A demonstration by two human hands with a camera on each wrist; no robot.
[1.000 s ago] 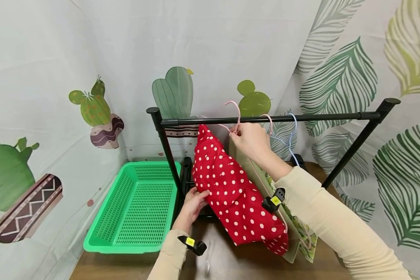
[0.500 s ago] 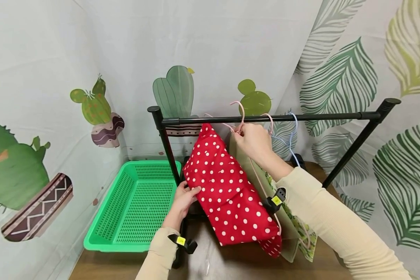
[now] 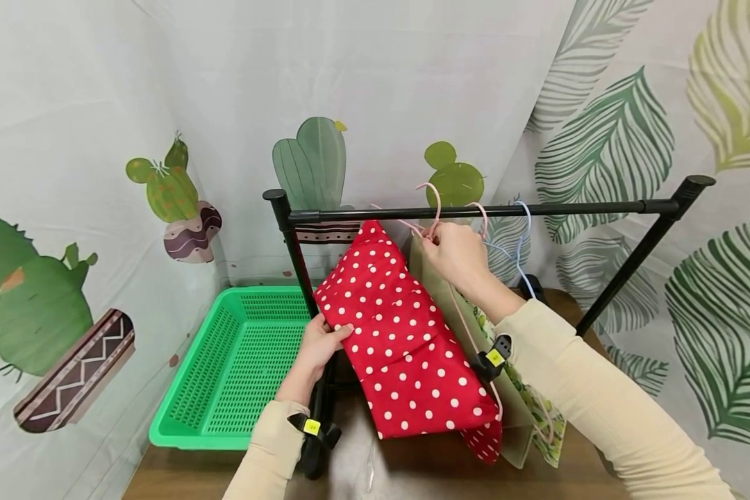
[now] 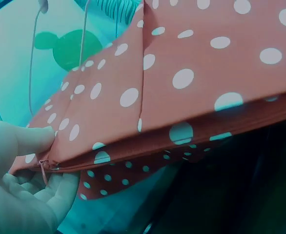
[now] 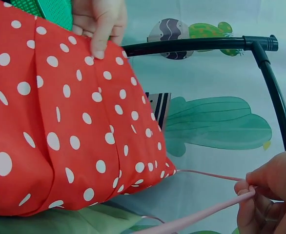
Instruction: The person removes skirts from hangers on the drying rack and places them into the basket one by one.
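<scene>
A red cushion cover with white dots hangs slanted on a pink hanger under the rack's rail. My right hand pinches the hanger just below its hook, which rises above the rail. In the right wrist view, the hanger's wire enters the cover's top corner near my right fingers. My left hand pinches the cover's left corner, thumb on the front. At that corner the left wrist view shows a small zipper pull and the cover's long zipped edge beside my fingers.
Right of the cover, a beige-green cover and a leaf-print one hang close together, with a blue hanger behind. The black rack stands on a brown table. A green basket sits left of its post.
My left hand has moved left, drawing the cover's corner outward so the creased fabric spreads flatter. My right hand and the hanger have shifted slightly right along the rail.
</scene>
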